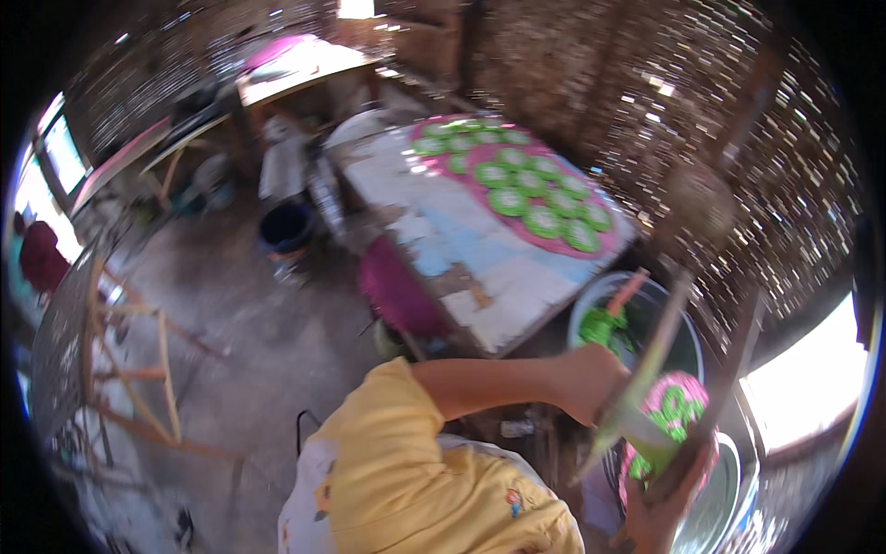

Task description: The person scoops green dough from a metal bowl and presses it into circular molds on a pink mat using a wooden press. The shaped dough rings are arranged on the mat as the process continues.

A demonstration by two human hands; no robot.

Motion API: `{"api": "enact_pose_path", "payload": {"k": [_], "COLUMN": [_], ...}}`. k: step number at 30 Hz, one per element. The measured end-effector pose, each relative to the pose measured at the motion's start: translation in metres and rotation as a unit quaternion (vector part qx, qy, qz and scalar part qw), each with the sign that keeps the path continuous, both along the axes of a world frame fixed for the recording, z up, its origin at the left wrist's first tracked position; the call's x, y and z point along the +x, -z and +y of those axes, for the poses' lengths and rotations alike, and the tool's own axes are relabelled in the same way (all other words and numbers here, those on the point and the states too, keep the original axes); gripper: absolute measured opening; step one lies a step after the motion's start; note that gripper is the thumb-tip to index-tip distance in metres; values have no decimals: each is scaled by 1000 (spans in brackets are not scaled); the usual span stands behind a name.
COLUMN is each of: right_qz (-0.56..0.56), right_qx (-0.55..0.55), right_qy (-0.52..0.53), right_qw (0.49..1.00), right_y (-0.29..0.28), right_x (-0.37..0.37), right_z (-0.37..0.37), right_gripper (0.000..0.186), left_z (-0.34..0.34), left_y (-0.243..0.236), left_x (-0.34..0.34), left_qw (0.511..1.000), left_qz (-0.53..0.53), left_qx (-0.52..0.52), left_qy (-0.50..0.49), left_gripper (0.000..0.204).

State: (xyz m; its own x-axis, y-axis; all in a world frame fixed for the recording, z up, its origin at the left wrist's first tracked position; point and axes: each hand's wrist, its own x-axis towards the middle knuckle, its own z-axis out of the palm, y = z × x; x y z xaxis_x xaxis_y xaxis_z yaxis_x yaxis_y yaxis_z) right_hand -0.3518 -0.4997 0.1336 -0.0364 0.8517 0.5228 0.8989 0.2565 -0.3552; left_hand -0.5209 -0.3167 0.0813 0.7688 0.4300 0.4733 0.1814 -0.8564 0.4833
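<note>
My left hand (591, 383), at the end of my outstretched forearm, appears closed on a long pale, green-stained wooden bar (666, 323), blurred by motion. My right hand (666, 494) is wrapped round the lower part of a second wooden piece (724, 374) at the lower right. Between the two bars is a greenish pressing part (646, 434), its details smeared. Just below it lies a round pink mat (681, 388) with piped green coils. Behind the bars a wide metal tub (581, 314) contains bright green paste (602, 328) and a reddish-handled tool (628, 291).
A worn table (443, 231) bears pink mats (588, 249) of green rounds. A dark bucket (284, 229) stands on the floor (240, 323). A wooden frame (161, 369) is at left, a shelf (305, 81) at back, another tub (724, 489) at lower right. Woven walls (554, 65) surround the space.
</note>
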Motion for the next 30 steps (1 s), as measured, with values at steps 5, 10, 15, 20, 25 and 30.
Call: {"api": "enact_pose_path", "payload": {"k": [5, 10, 15, 20, 25, 30], "right_qz": [-55, -9, -38, 45, 563, 548], "right_qx": [-67, -38, -46, -110, -444, -405], "right_qy": [58, 21, 9, -122, -204, -268], "right_qw": [995, 999, 998, 985, 666, 681], "right_y": [17, 41, 30, 15, 25, 49], "right_x": [-11, 10, 60, 176, 347, 478], "right_z": [-36, -48, -78, -31, -16, -58], "right_gripper": [98, 96, 94, 108, 98, 114], "left_z": [-27, -56, -87, -62, -30, -54], "left_y": [11, 19, 36, 45, 16, 7], "left_x": [-6, 18, 85, 182, 315, 465], "left_qw": [1000, 1000, 999, 978, 947, 988], "left_qz": [-19, -18, 2, -121, -244, -130], "left_qx": [-7, -11, -33, -161, -192, -32], "left_qy": [20, 7, -18, 45, 81, 77], "left_gripper": [27, 28, 33, 40, 36, 34]}}
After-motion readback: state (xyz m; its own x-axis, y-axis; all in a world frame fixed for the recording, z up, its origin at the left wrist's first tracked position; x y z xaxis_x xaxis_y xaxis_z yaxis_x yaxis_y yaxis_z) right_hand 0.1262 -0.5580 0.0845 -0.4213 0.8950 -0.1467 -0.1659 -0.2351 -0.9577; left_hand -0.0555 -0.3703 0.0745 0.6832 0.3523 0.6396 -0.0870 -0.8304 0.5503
